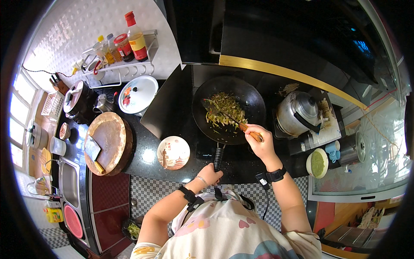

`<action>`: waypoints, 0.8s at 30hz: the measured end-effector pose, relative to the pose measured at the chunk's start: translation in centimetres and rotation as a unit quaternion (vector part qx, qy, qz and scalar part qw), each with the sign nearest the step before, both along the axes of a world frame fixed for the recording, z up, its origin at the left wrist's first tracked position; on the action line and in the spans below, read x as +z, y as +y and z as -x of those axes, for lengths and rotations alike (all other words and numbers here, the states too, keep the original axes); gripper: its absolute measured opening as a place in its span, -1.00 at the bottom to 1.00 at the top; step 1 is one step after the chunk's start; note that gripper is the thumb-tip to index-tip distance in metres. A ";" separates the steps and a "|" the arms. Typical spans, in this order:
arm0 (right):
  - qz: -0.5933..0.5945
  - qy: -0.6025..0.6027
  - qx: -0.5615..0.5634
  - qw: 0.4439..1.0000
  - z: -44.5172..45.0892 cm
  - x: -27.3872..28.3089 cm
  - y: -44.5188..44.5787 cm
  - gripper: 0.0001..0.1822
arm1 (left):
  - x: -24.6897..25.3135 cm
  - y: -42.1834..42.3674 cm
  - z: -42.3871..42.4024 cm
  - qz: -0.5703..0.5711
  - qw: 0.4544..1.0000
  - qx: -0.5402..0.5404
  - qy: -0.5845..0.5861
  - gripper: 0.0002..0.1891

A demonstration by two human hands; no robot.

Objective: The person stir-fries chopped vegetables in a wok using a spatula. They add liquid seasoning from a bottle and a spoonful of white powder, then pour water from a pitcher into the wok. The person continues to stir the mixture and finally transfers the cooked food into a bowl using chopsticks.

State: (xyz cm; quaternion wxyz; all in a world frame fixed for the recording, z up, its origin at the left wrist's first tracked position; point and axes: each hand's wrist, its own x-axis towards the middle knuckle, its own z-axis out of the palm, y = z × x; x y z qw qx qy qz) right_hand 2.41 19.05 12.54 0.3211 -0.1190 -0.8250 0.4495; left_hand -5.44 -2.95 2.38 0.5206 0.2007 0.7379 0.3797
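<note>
Before me a dark wok [252, 100] sits on the black cooktop [204, 156]. Chopped green and pale vegetables [231, 105] lie in its middle. My left hand [209, 174] grips the black wrapped wok handle [219, 158] near its end. In my right hand [259, 142] is the wooden handle of a spatula [243, 126]. Its metal blade reaches into the left side of the vegetables and is partly covered by bits of them. A decorated plate [173, 152] rests on the counter left of the wok handle.
Left stand a round chopping board [111, 129] bearing a cleaver [92, 149], a lidded white enamel pot [138, 95] and a sink [70, 184]. A metal kettle [296, 113] stands right of the wok, with a bowl of green food [317, 163] nearby. The range hood [275, 35] overhangs the back.
</note>
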 end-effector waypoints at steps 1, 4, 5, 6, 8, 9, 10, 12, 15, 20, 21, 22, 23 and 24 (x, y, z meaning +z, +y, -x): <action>-0.006 -0.010 0.009 1.000 0.2 0.0 0.1 -0.92 | 0.0 0.0 0.0 0.000 1.000 0.000 -0.001 -0.71; -0.024 -0.030 0.022 0.999 1.0 0.1 -0.1 -0.93 | 0.3 0.0 0.1 0.003 1.000 -0.002 0.000 -0.71; -0.031 -0.032 0.023 0.999 1.2 0.2 -0.1 -0.94 | 0.4 0.0 0.1 0.004 1.000 -0.004 0.001 -0.71; -0.038 -0.032 0.025 0.998 1.3 0.4 -0.1 -0.94 | 0.5 0.1 0.1 0.005 1.000 -0.004 0.002 -0.71; -0.031 -0.039 0.026 0.998 1.5 0.8 0.1 -0.95 | 0.7 0.1 0.1 0.006 1.000 -0.005 0.005 -0.71; -0.018 -0.045 0.026 0.998 1.6 1.1 0.3 -0.95 | 0.6 0.2 0.1 0.004 1.000 -0.005 0.003 -0.70; -0.004 -0.052 0.026 0.998 1.6 1.3 0.4 -0.95 | 0.4 0.1 0.1 0.003 1.000 -0.005 0.002 -0.70; 0.036 -0.041 0.006 0.999 1.8 0.6 1.0 -0.95 | 0.2 0.0 0.1 0.000 1.000 -0.004 0.002 -0.70; 0.118 -0.011 -0.017 0.993 1.8 -0.4 2.0 -0.96 | 0.4 0.0 0.1 -0.003 1.000 -0.005 0.003 -0.70; 0.129 0.005 -0.027 0.991 0.7 1.5 2.4 -0.96 | 0.7 0.0 0.1 0.001 1.000 -0.007 -0.001 -0.71; 0.128 0.003 -0.024 0.991 0.7 1.7 2.5 -0.96 | 0.5 0.1 0.1 0.002 1.000 -0.007 -0.001 -0.71; 0.120 -0.005 -0.018 0.993 0.7 1.4 2.6 -0.95 | 0.4 0.0 0.1 0.003 1.000 -0.007 -0.001 -0.71; 0.112 -0.013 -0.012 0.994 0.8 0.8 2.7 -0.95 | 0.2 0.0 0.0 0.003 1.000 -0.007 -0.001 -0.70; 0.104 -0.020 -0.006 0.994 1.0 0.8 2.6 -0.95 | 0.0 0.0 0.0 0.002 1.000 -0.007 0.001 -0.71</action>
